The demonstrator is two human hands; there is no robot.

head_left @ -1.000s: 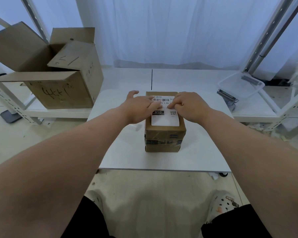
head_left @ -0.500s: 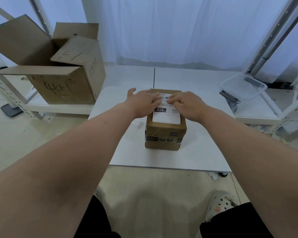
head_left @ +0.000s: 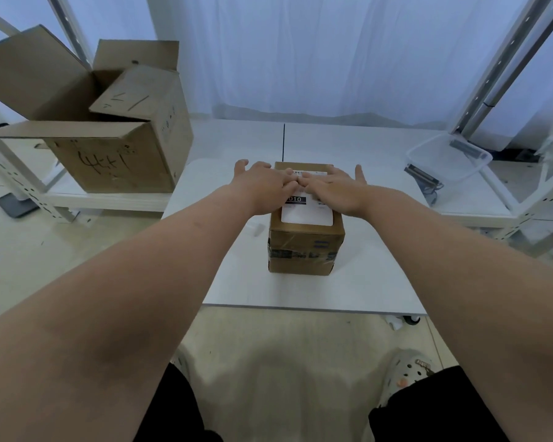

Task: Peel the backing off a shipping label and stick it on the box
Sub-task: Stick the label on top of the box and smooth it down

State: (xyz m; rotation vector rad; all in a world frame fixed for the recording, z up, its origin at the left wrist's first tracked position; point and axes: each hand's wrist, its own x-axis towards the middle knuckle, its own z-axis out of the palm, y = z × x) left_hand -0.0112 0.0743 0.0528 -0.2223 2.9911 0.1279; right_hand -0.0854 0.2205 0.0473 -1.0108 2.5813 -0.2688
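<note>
A small taped cardboard box (head_left: 305, 250) stands in the middle of a white table (head_left: 364, 282). A white shipping label (head_left: 307, 215) with a black "010" patch lies flat on the box top. My left hand (head_left: 264, 189) and my right hand (head_left: 334, 188) both rest palm down on the far half of the label, fingers spread and flat, fingertips meeting near the middle. The upper part of the label is hidden under the hands. Neither hand grips anything.
A big open cardboard box (head_left: 115, 129) sits on a low shelf at the left. A clear plastic bin (head_left: 449, 157) stands at the right on another white surface. A small white scrap (head_left: 258, 229) lies on the table left of the box. Metal rack posts stand on both sides.
Both hands have gone from curled, pinching fingers on the label to flat open palms, sliding toward the far edge of the box top.
</note>
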